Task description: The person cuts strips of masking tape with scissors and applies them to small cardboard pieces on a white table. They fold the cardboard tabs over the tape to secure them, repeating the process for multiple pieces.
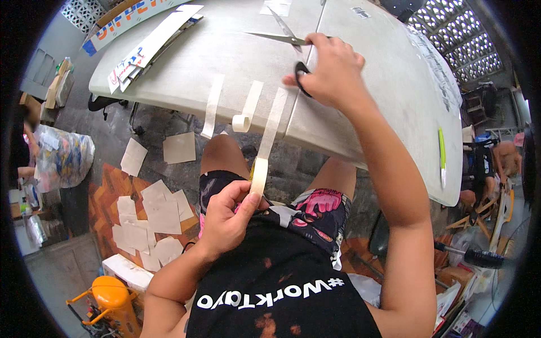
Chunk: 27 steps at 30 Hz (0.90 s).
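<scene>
As the right hand (333, 70) holds scissors (291, 40), three tape strips (253, 100) touch the table (394, 84).

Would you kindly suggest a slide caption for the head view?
Right hand holding open, black-handled metal scissors over a whitish table; left hand gripping a roll of cream tape, its strip reaching the table.

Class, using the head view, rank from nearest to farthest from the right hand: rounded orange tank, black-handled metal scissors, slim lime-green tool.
1. Black-handled metal scissors: in the right hand.
2. Slim lime-green tool: right side of the white table.
3. Rounded orange tank: lower left, off the table.
</scene>
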{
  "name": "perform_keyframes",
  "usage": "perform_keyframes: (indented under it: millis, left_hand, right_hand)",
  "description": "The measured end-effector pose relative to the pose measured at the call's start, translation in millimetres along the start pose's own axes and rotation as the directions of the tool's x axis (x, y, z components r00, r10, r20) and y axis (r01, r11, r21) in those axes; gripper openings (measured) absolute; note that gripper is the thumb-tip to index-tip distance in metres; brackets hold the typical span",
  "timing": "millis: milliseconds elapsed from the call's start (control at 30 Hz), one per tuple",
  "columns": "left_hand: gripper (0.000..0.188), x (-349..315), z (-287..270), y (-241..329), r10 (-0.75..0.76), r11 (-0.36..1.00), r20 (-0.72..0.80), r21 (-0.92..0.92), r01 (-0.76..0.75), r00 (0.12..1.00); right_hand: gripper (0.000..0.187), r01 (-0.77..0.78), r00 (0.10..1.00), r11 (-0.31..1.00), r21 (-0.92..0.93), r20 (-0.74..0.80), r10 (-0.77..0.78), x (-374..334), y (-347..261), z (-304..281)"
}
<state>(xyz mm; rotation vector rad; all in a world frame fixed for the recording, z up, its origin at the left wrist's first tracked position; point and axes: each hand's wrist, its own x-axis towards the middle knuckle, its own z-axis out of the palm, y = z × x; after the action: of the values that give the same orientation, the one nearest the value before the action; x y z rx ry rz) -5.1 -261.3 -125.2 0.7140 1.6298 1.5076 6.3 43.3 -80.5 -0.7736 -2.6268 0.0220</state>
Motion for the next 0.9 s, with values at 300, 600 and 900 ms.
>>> perform_keyframes:
  millis: [300,600,900]
  left_hand:
    - [0.023,3.6,0.8,-3.3,-0.117,0.993,-0.056,0.01,0.117,0.992]
    - [0.027,0.6,-6.7,1.2,-0.282,0.955,-0.025,-0.098,0.279,0.959]
    - [0.025,-8.6,-13.0,13.7,-0.262,0.962,-0.051,-0.097,0.256,0.964]
  right_hand:
    - [0.062,-0.337,0.57,0.732,0.592,0.747,-0.342,-98.4,19.3,-108.8]
    - [0.058,-0.491,0.408,0.743,0.455,0.874,-0.265,-138.0,31.4,-58.6]
    - [0.065,-0.507,0.402,0.701,0.501,0.857,-0.322,-136.7,38.0,-63.0]
